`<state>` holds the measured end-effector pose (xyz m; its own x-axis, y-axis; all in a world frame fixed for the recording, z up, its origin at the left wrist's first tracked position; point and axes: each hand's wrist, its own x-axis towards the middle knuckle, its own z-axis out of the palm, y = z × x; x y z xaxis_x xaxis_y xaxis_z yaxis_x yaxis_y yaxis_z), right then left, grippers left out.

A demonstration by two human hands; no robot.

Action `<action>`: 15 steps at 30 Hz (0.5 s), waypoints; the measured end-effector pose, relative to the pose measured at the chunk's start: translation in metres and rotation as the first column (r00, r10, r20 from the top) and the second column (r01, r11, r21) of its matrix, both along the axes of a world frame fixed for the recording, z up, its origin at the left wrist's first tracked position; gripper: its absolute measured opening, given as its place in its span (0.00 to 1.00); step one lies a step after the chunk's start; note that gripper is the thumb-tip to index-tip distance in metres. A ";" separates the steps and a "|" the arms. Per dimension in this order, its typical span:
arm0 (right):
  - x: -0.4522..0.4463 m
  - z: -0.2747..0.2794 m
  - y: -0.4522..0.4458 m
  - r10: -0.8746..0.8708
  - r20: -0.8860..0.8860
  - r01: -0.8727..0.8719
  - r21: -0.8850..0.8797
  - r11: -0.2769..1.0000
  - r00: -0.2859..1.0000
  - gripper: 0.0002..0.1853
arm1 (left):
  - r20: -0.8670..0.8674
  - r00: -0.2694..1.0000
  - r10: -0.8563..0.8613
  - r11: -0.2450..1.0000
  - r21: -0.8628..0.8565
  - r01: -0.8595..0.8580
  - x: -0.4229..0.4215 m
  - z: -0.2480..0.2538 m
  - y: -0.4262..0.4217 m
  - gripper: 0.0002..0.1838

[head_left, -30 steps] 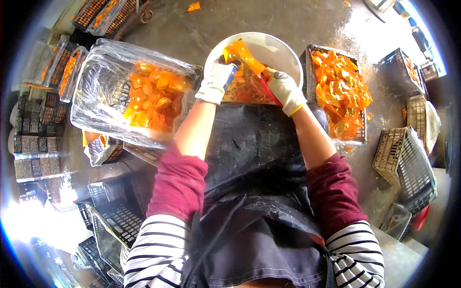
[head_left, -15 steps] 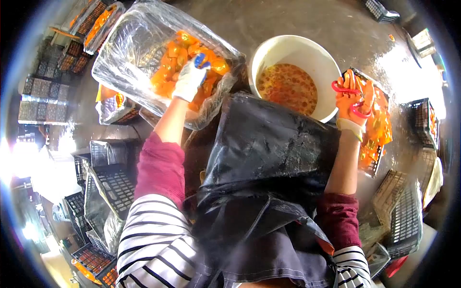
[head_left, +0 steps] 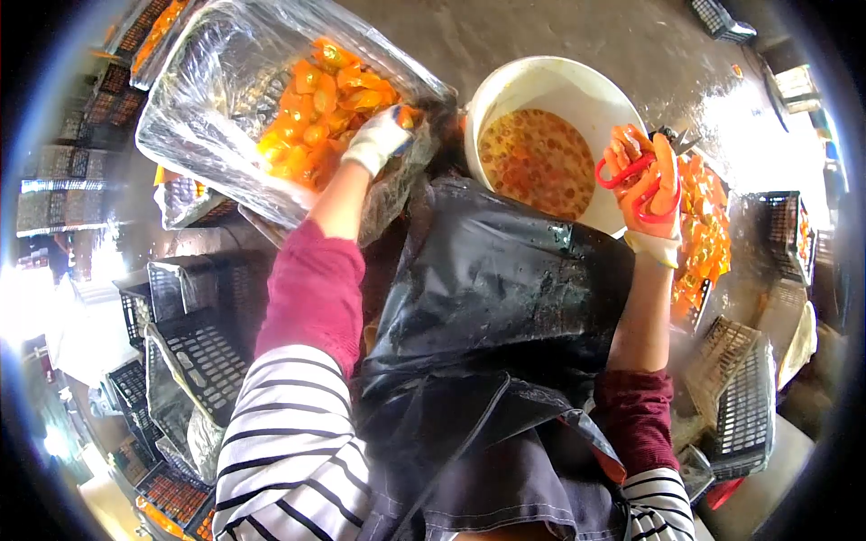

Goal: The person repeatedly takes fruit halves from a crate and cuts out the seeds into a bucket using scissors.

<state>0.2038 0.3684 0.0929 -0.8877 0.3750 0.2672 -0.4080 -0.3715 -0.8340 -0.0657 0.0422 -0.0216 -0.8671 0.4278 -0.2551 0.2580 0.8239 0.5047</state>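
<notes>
My left hand (head_left: 381, 142), in a white glove with blue fingertips, reaches into a plastic-lined crate (head_left: 176, 135). Its fingers curl around a glossy orange pepper (head_left: 409, 117) at the near right of the pile; the glove hides part of the grip. More orange peppers (head_left: 311, 113) lie in the liner. In an orange glove, my right hand (head_left: 648, 185) holds red-handled scissors (head_left: 657, 209), blades pointing up and right. It hovers by the right rim of a white bucket (head_left: 481, 99), which contains a cloudy, bubbly orange liquid (head_left: 537, 162).
Beyond my right hand stands a crate heaped with orange pieces (head_left: 706, 230). A black apron (head_left: 505, 279) covers my lap, touching the bucket. Stacked black crates (head_left: 203, 356) are at left, more crates (head_left: 744, 406) at right. The floor (head_left: 433, 36) looks wet.
My left hand has moved right and slightly nearer the crate's edge, its fingers now curled down at a pepper. My right hand has turned and shifted left toward the bucket, showing the scissor blades.
</notes>
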 end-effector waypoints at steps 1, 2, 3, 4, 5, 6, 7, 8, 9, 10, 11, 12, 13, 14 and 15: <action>0.000 -0.003 -0.001 0.007 -0.012 -0.006 0.087 0.996 1.000 0.31 | 0.195 0.975 0.106 0.931 0.325 -0.166 0.002 0.000 -0.016 0.23; 0.001 -0.007 -0.001 0.012 -0.027 -0.007 0.172 0.985 1.000 0.33 | 0.407 0.904 0.134 0.735 0.571 -0.366 0.014 0.009 -0.027 0.23; -0.001 -0.014 0.008 0.058 0.024 -0.059 0.040 0.997 0.998 0.33 | 0.741 0.667 0.079 0.282 0.625 -0.728 0.029 0.015 -0.034 0.22; -0.001 -0.013 0.007 0.077 0.042 -0.078 0.005 0.997 0.996 0.34 | 0.768 0.623 -0.149 0.073 0.637 -0.767 0.034 0.024 -0.042 0.20; -0.002 -0.010 0.005 0.097 0.059 -0.095 -0.030 0.995 0.994 0.34 | 0.768 0.602 -0.219 -0.023 0.613 -0.790 0.039 0.033 -0.048 0.20; -0.003 -0.008 0.003 0.116 0.075 -0.111 -0.066 0.992 0.990 0.35 | 0.756 0.585 -0.293 -0.115 0.580 -0.806 0.045 0.042 -0.053 0.20; 0.000 -0.006 0.000 0.135 0.050 -0.135 -0.019 0.991 0.990 0.35 | 0.757 0.588 -0.285 -0.145 0.572 -0.807 0.049 0.053 -0.054 0.23; 0.000 -0.008 0.001 0.143 0.066 -0.139 -0.060 0.988 0.988 0.33 | 0.758 0.589 -0.280 -0.174 0.563 -0.808 0.052 0.063 -0.053 0.25; 0.000 -0.010 0.003 0.149 0.082 -0.141 -0.103 0.985 0.985 0.30 | 0.760 0.587 -0.278 -0.199 0.553 -0.809 0.053 0.071 -0.051 0.28; 0.001 -0.007 0.000 0.148 0.066 -0.143 -0.070 0.987 0.987 0.29 | 0.726 0.629 -0.277 -0.155 0.612 -0.775 0.050 0.073 -0.050 0.28; 0.005 -0.005 -0.004 0.143 0.052 -0.141 -0.037 0.989 0.988 0.28 | 0.691 0.666 -0.280 -0.109 0.666 -0.738 0.047 0.074 -0.047 0.28; 0.008 -0.003 -0.006 0.135 0.042 -0.135 -0.004 0.991 0.990 0.27 | 0.656 0.698 -0.288 -0.061 0.715 -0.697 0.044 0.074 -0.043 0.27; 0.010 -0.002 -0.001 0.102 0.136 -0.115 0.096 0.989 0.985 0.27 | 0.718 0.658 -0.228 -0.067 0.663 -0.746 0.052 0.089 -0.033 0.21; 0.012 -0.001 0.004 0.065 0.225 -0.110 0.196 0.974 0.972 0.28 | 0.717 0.686 -0.123 0.005 0.692 -0.722 0.049 0.091 -0.025 0.21; 0.011 -0.004 0.004 0.129 0.222 -0.122 -0.044 0.992 0.967 0.28 | 0.702 0.712 -0.018 0.078 0.711 -0.699 0.043 0.092 -0.017 0.20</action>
<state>0.2151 0.3725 0.0887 -0.9640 0.2619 0.0467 -0.1607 -0.4337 -0.8866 -0.0231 0.0254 0.0706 -0.8991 0.3038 -0.3152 -0.4263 -0.4432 0.7886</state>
